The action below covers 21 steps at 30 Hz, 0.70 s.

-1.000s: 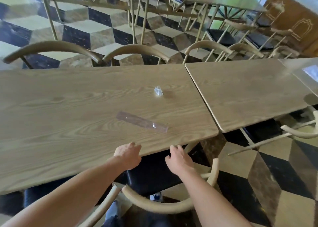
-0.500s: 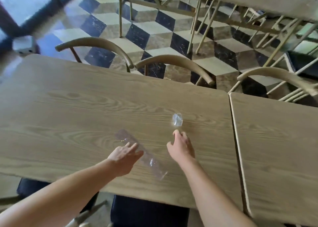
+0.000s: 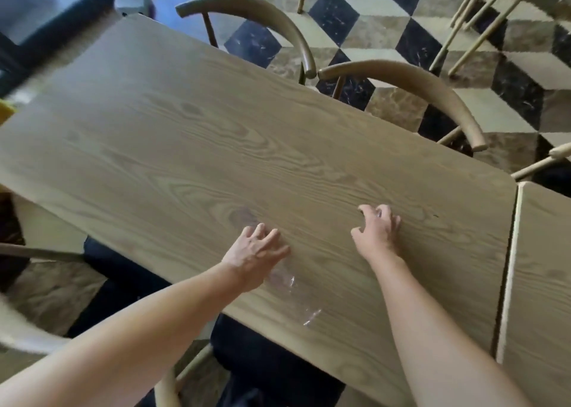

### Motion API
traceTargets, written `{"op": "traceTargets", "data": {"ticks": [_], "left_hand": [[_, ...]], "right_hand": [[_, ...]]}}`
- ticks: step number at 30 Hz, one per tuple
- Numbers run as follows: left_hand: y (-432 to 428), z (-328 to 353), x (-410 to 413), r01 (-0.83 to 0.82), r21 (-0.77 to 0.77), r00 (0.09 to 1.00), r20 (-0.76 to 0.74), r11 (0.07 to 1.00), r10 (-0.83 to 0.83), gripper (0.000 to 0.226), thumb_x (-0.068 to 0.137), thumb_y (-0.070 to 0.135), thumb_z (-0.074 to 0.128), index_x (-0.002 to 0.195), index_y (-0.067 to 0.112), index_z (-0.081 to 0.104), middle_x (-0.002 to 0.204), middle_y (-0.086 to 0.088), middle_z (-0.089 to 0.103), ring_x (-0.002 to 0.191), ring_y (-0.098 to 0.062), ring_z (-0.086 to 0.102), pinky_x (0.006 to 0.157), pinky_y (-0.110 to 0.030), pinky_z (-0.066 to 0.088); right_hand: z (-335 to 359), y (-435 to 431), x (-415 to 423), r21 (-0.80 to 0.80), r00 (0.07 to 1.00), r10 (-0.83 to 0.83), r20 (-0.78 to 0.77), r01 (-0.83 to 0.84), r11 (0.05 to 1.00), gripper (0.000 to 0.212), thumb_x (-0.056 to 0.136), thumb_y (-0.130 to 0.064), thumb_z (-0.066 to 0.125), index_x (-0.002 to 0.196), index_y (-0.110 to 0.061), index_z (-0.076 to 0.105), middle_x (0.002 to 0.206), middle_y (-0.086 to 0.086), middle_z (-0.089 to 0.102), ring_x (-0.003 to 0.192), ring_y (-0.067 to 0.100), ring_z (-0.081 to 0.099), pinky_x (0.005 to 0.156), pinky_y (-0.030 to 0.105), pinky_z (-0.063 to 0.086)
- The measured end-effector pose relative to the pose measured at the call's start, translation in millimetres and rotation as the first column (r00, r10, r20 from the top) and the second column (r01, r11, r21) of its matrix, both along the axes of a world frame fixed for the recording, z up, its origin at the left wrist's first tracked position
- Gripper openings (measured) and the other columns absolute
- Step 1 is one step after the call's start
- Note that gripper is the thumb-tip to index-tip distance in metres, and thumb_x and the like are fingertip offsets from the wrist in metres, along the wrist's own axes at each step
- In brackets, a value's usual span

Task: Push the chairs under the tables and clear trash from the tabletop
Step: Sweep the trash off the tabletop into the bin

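Observation:
A long clear plastic strip (image 3: 301, 304) lies on the wooden table (image 3: 185, 147) near its front edge. My left hand (image 3: 256, 249) rests flat on the middle of the strip, fingers spread, so only the strip's two ends show. My right hand (image 3: 378, 232) sits further right on the tabletop, its fingers curled down around a small clear wrapper (image 3: 378, 213), which shows only as a glint between them. A black chair seat (image 3: 265, 363) is tucked under the table's front edge below my arms.
Two curved wooden chair backs (image 3: 265, 14) (image 3: 423, 79) stand along the table's far side. A second table (image 3: 543, 283) butts against the right end. Another chair's rail (image 3: 27, 335) shows at lower left. The floor is checkered tile (image 3: 333, 14).
Both hands left the chair back and came up onto the tabletop. The left hand settled on the strip; the right reached forward and curled over the small wrapper. My view swung left.

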<state>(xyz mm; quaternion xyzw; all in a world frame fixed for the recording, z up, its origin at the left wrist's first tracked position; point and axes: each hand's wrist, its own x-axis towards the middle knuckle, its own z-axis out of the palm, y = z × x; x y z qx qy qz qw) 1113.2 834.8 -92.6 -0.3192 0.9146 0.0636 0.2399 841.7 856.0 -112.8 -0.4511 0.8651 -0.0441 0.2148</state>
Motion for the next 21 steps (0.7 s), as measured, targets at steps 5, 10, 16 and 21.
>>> {"op": "traceTargets", "data": {"ticks": [5, 10, 16, 21], "left_hand": [[11, 3, 50, -0.001, -0.020, 0.996, 0.093, 1.000, 0.003, 0.061, 0.088, 0.044, 0.061, 0.141, 0.023, 0.038, 0.137, -0.008, 0.037, 0.126, -0.036, 0.036, 0.105, -0.049, 0.032], [21, 5, 105, -0.145, 0.029, 0.988, 0.051, 0.989, 0.143, 0.050, 0.089, 0.034, 0.057, 0.133, 0.014, 0.042, 0.125, -0.006, 0.050, 0.114, -0.030, 0.051, 0.092, -0.041, 0.041], [30, 8, 144, -0.377, 0.154, 0.917, -0.078, 0.913, 0.392, 0.034, 0.088, 0.011, 0.054, 0.120, 0.015, 0.041, 0.109, -0.005, 0.055, 0.100, -0.030, 0.062, 0.072, -0.042, 0.048], [39, 32, 202, -0.478, 0.119, 0.872, -0.051, 0.870, 0.487, 0.046, 0.082, 0.021, 0.063, 0.123, 0.016, 0.041, 0.108, -0.005, 0.053, 0.092, -0.029, 0.065, 0.062, -0.038, 0.041]], "right_hand": [[-3, 37, 61, -0.077, 0.996, -0.067, -0.055, 0.063, 0.995, 0.032, 0.076, 0.007, 0.061, 0.101, -0.010, 0.069, 0.110, 0.017, 0.050, 0.098, 0.038, 0.042, 0.085, 0.044, 0.040], [2, 63, 140, -0.003, 0.998, -0.020, -0.066, 0.020, 1.000, 0.035, 0.080, 0.009, 0.058, 0.107, -0.012, 0.065, 0.116, 0.015, 0.049, 0.101, 0.036, 0.041, 0.086, 0.044, 0.041], [7, 65, 201, 0.180, 0.976, 0.200, -0.087, -0.182, 0.967, 0.041, 0.092, -0.004, 0.052, 0.128, -0.024, 0.050, 0.128, 0.004, 0.037, 0.109, 0.027, 0.037, 0.074, 0.030, 0.035], [25, 46, 238, 0.240, 0.939, 0.336, -0.074, -0.310, 0.920, 0.037, 0.094, -0.008, 0.049, 0.128, -0.024, 0.050, 0.131, 0.004, 0.038, 0.114, 0.026, 0.038, 0.079, 0.032, 0.039]]}}
